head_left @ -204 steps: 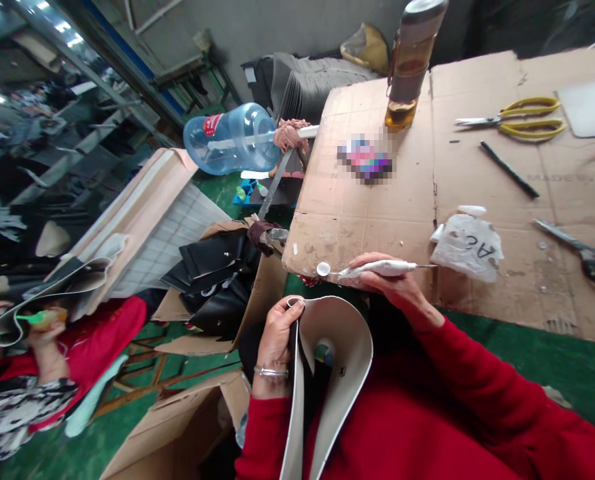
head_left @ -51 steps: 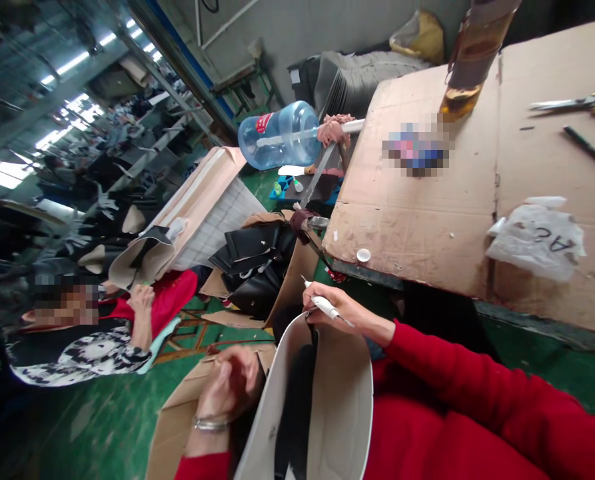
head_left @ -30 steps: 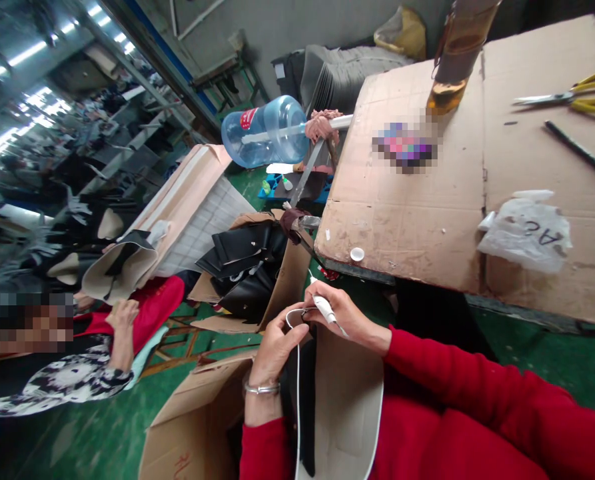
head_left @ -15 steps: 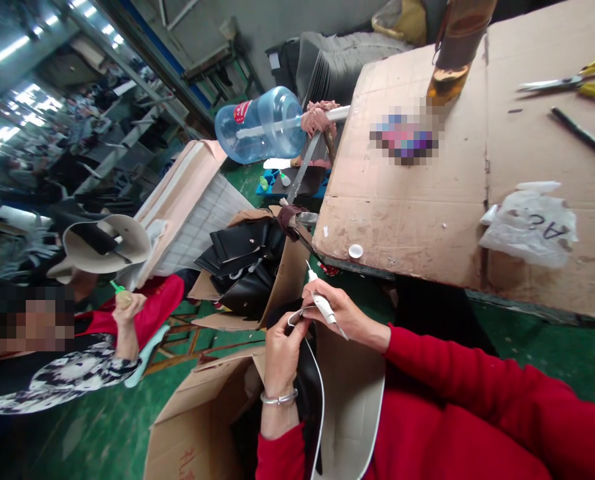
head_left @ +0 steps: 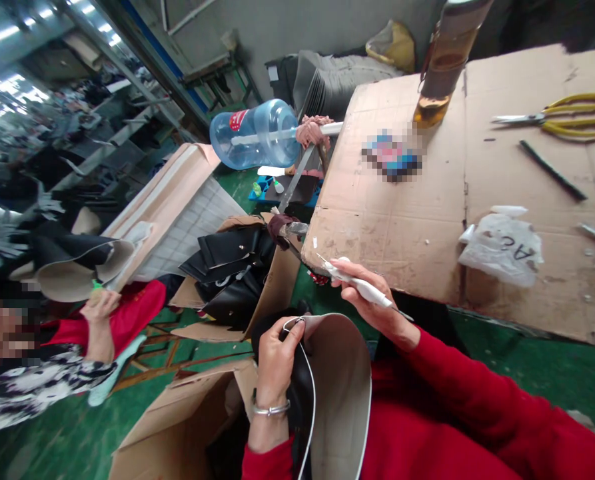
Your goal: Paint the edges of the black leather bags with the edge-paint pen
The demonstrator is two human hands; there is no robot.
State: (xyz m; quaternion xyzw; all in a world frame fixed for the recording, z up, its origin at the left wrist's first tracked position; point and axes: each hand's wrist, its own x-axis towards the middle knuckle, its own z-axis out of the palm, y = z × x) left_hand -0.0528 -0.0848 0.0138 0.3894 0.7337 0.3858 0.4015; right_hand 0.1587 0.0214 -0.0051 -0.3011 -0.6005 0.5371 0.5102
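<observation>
Left hand (head_left: 277,357) nearly closed: thumb and fingers pinch the upper corner of a bent sheet (head_left: 340,387). Right hand (head_left: 374,303) wrapped around a slim white tool (head_left: 370,291), clear of the sheet. Tool's long axis slants: one fine tip points forward and leftward of the right hand, over the near corner of the worktop (head_left: 402,220); whether it touches there, cannot tell. The opposite end, a thin metal rod, runs back past the right wrist. Sheet's long axis runs from the left hand's pinch down toward the wearer's body, its curved flap opening below the right hand. Materials: tool barrel smooth, bulging mid-length, tapered at both ends; sheet flexible, glossy black on one face, matt pale beige on the other, with a thin whitish edge. Worktop covered in creased brown cardboard. Beyond the right hand and to its right, a crumpled translucent plastic bag (head_left: 504,250) with black lettering; farther out, yellow-handled scissors (head_left: 552,120) and a dark, straight stick (head_left: 552,170). Forward and left of the left hand, folded glossy black pieces (head_left: 232,257) fill an open cardboard carton (head_left: 274,293).
</observation>
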